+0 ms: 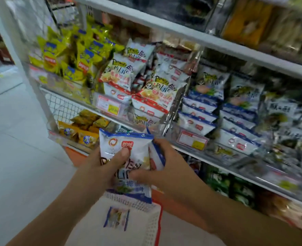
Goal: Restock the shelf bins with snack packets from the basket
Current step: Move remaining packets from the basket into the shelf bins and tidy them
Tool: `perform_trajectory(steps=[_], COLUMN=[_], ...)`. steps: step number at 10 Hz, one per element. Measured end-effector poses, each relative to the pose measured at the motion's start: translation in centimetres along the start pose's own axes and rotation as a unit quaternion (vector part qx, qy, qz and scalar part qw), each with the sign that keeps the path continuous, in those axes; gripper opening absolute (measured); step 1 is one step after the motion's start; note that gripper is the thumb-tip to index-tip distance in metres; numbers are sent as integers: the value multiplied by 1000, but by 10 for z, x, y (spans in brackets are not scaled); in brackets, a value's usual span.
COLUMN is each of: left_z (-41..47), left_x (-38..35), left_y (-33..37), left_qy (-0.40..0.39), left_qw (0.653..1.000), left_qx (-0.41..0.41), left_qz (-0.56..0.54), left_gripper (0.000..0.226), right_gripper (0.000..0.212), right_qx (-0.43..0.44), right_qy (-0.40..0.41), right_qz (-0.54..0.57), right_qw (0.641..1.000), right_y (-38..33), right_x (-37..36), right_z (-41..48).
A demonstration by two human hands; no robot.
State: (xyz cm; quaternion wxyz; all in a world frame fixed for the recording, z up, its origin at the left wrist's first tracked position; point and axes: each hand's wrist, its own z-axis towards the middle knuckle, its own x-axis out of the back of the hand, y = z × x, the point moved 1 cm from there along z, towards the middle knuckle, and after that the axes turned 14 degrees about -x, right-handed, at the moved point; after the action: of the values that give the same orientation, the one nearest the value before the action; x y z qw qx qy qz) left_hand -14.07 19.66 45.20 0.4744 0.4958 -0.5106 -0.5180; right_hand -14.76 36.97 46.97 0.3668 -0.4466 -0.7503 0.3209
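Snack packets [121,150] with blue trim, two of them, held low at centre frame, just above white basket [152,219]. Front one pinched under thumb of left hand [100,167]; rear packet [157,157] clamped in curled fingers of right hand [168,162]. Best separated first, one per hand, gripping the sealed edges to spare the contents. Then up toward right of centre, into bin of matching blue-trimmed packets [200,110], not red-trimmed stack [146,96] at centre. Slide in face-out behind clear front lip [176,134], without nudging neighbours loose. One spare packet [116,219] lying in basket, bottom centre.
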Motion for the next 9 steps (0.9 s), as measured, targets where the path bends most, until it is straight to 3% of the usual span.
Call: perform_trajectory(steps=[1, 2, 3, 4, 5, 6, 9], left_z=[20, 42, 63, 76, 73, 77, 82], left_x=[-3, -10, -29, -58, -96, -117, -145], left_y=[7, 11, 6, 10, 37, 40, 33], left_qy=[7, -16, -37, -64, -90, -104, -72], left_qw=[1000, 996, 992, 986, 986, 985, 993], left_qx=[-10, -39, -49, -41, -31, -40, -30], left_qz=[17, 76, 112, 149, 138, 130, 89], left_gripper=[52, 64, 55, 55, 45, 46, 44], right_gripper=[67, 67, 82, 75, 57, 22, 63], right_qx=[-26, -34, -27, -4, 27, 63, 30], right_qy=[36, 137, 240, 314, 374, 404, 392], right_qz=[33, 40, 114, 204, 231, 188, -47], right_qw=[998, 989, 964, 927, 898, 893, 918], right_y=[-14, -21, -15, -7, -5, -13, 6], right_x=[28, 71, 128, 189, 240, 281, 325], right_z=[-19, -32, -36, -32, -19, 3, 55])
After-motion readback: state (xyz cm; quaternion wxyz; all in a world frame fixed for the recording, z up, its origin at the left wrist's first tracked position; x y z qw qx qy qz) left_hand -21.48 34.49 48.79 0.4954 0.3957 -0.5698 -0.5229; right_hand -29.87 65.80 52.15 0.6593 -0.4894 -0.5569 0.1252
